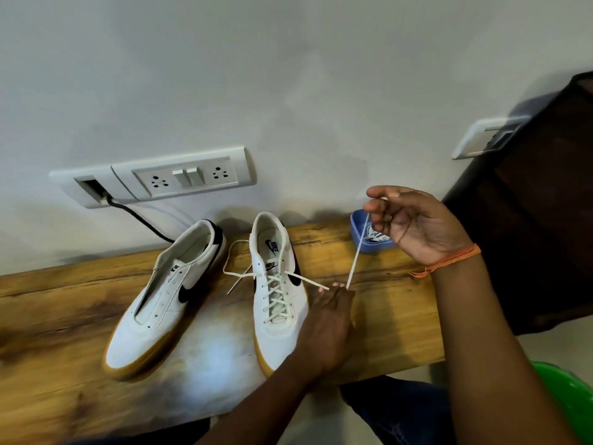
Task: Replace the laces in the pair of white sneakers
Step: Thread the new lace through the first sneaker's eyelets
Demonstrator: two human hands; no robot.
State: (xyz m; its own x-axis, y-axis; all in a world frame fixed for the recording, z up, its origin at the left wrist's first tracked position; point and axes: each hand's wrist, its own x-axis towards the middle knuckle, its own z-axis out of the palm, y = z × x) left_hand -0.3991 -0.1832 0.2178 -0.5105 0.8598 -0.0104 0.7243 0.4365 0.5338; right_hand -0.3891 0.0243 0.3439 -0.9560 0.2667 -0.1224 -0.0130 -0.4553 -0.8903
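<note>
Two white sneakers with tan soles stand on a wooden table (80,332). The left sneaker (167,300) has bare eyelets and no lace. A cream lace (276,297) is threaded through the right sneaker (282,316), with one loose end lying to its left. My left hand (327,326) rests beside that shoe and pinches the lace at its fingertips. From there a strand (356,255) rises to my right hand (414,223), which pinches it above a small blue container (357,234) holding more laces.
A white socket strip (179,178) is on the wall behind, with a black cable (141,220) running down to the table. Dark furniture (529,203) stands at the right, a green object (571,399) at bottom right. The table's front edge is near my legs.
</note>
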